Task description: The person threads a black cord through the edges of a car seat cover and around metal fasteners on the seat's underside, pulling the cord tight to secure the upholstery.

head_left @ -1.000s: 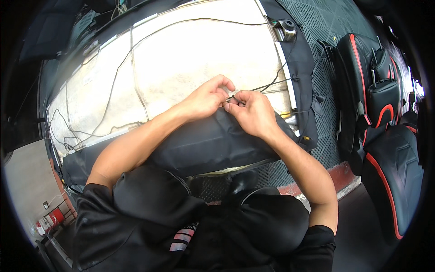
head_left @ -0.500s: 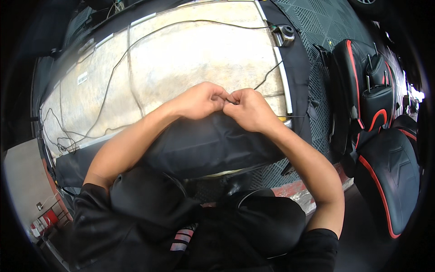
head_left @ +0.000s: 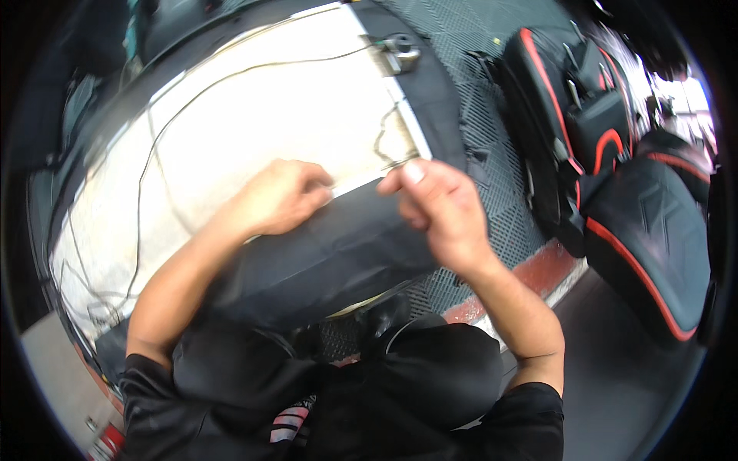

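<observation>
A large pale seat pad (head_left: 254, 115) lies before me, with black fabric cover (head_left: 338, 257) around its edges. My left hand (head_left: 280, 198) is over the near edge of the pad, fingers loosely bent, a gap between thumb and forefinger. To its right, above the pad's near right corner, my right hand (head_left: 446, 211) is closed with thumb and fingers drawn together; what they hold, if anything, I cannot make out. A short dark cord (head_left: 380, 140) runs over the pad just beyond the right hand. Motion blurs both hands somewhat.
A long thin dark cord (head_left: 211, 82) crosses the pad to a tangle at the left. A silver and black device (head_left: 401, 52) sits on the far right corner. Black car seats with red trim (head_left: 653, 219) stand at the right, beside dark grid floor tiles (head_left: 503, 184).
My hands, earlier pinched together on the dark cord, have come apart, the left moving left and the right moving right. The whole view has shifted and turned.
</observation>
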{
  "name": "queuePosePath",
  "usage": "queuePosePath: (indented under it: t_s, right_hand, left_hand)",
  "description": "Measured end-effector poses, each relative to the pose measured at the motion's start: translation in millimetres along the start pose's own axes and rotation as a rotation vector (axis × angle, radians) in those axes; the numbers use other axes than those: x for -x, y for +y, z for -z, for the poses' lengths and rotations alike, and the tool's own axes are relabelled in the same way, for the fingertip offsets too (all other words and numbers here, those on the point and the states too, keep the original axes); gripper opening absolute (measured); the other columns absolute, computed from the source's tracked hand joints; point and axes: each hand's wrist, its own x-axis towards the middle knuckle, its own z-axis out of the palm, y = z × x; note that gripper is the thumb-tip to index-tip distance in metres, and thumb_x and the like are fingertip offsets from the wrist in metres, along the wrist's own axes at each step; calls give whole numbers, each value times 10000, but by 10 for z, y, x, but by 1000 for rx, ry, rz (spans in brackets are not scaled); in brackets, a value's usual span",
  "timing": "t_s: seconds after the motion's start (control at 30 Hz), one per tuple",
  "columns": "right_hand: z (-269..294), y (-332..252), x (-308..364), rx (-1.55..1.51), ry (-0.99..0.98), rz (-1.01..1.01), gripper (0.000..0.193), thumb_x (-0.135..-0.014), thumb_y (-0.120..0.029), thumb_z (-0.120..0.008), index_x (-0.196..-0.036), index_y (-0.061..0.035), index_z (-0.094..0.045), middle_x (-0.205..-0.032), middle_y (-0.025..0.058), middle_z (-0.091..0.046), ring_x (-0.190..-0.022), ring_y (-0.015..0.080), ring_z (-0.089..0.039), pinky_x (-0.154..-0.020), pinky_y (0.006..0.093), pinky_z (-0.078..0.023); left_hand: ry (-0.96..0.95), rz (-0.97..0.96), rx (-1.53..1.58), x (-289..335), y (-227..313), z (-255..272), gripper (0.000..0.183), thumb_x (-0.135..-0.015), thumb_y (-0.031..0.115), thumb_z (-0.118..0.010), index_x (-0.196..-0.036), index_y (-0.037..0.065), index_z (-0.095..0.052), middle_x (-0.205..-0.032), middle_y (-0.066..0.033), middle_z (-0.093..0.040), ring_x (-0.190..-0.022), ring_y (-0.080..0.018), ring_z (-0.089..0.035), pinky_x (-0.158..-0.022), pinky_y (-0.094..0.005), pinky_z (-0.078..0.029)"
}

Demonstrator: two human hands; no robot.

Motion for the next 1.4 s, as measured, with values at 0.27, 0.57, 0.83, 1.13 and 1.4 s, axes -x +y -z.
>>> queuePosePath:
  t_s: [0.27, 0.57, 0.83, 1.13, 1.4]
  right_hand:
    - [955, -568, 126, -548, 230, 572, 380, -1060, -280, -391, -1064, 34, -603, -595, -50, -352, -474, 51, -276, -484, 239, -282]
    - [1481, -561, 212, -594, 187, 603, 363, -1052, -243, -394, -1119, 52, -595, -590, -66, -324, -470, 45, -256, -477, 227, -274]
    - [1834, -444, 65, -685, 171, 527, 314, -1046, -219, -429, -1094, 38, -604, -592, -68, -361, -462, 48, -253, -478, 228, -257]
    - [891, -346, -431, -477, 53, 224, 305, -1023, -264, -493, -1078, 15, -606, -616, -73, -365, -479, 38, -282, -462, 223, -263]
    - [103, 340, -877, 395, 9, 134, 187, -904, -170, -653, -954, -2, -718, -718, 37, -612, -691, 126, -565, -660, 283, -462]
  left_hand:
    - [37, -724, -177, -1485, 1094, -208, 213, -917, 161, -570, -979, -18, -667, -946, -194, -678, -882, -363, -653, -797, -425, -522]
    - [-323, -298, -893, -2567, 1646, -711, 362, -886, 302, -575, -1108, 32, -668, -1152, -160, -667, -1157, -299, -593, -983, -480, -428]
    - [-241, -370, 131, -1864, 1393, -181, 316, -1013, 296, -515, -1095, 13, -629, -764, -11, -604, -748, -96, -567, -698, -285, -470]
    - [279, -63, 678, -614, 350, -47, 407, -1041, 351, -461, -1137, 5, -654, -1091, -88, -682, -1061, -146, -612, -907, -330, -513]
    - [355, 183, 875, -324, 83, -302, 194, -939, 172, -652, -931, -17, -693, -816, -65, -690, -670, -98, -632, -604, -259, -558]
